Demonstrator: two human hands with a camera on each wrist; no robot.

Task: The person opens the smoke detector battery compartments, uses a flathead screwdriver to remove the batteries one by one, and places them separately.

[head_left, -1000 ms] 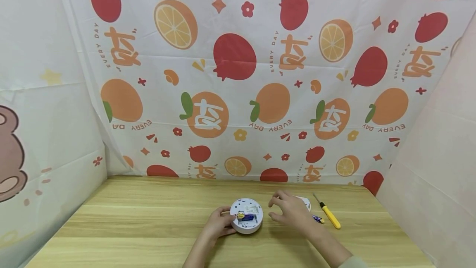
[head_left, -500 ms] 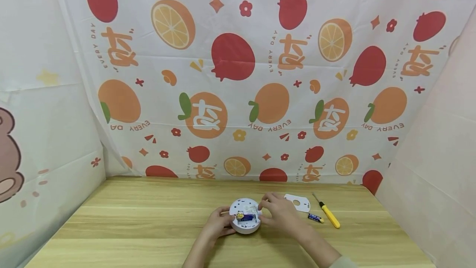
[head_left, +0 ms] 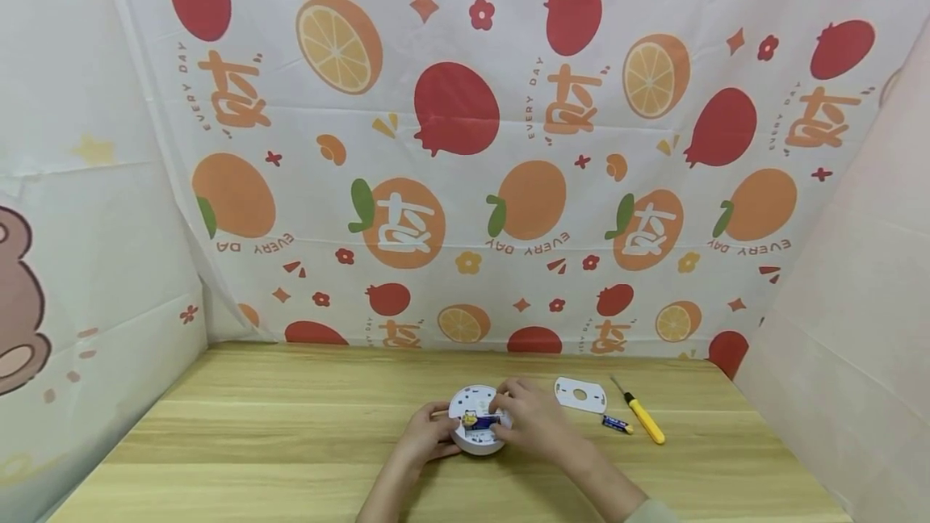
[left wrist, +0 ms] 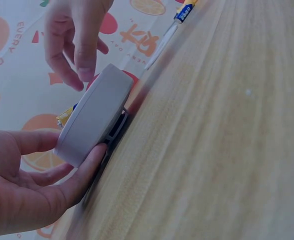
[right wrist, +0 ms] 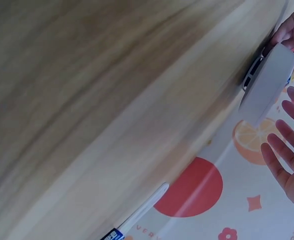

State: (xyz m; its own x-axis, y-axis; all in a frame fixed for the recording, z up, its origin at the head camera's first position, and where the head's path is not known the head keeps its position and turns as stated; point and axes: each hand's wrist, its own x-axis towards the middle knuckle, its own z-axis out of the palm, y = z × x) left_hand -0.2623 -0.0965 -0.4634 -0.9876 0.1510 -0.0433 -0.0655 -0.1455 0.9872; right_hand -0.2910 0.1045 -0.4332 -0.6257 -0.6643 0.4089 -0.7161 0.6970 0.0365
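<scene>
A round white smoke detector (head_left: pixel 472 400) stands low over the table with its flat back facing up. My left hand (head_left: pixel 425 436) grips its left rim, thumb on one face and fingers on the other. A blue-and-yellow battery (head_left: pixel 483 424) shows in the detector's back. In the left wrist view the battery's yellow end (left wrist: pixel 64 116) sticks out past the rim. My right hand (head_left: pixel 534 422) hovers at the right side of that back, thumb and forefinger apart close to the battery's right end. The right wrist view shows its fingers (right wrist: pixel 285 147) spread and relaxed beside the detector.
To the right on the wooden table (head_left: pixel 291 426) lie a white mounting plate (head_left: pixel 580 395) with a central hole, another blue battery (head_left: pixel 617 424) and a yellow-handled screwdriver (head_left: pixel 645 420). A fruit-print cloth (head_left: pixel 465 208) hangs behind the table.
My right hand has moved left from beside the mounting plate to over the detector's back, uncovering the plate and the loose battery. The left hand has kept its grip.
</scene>
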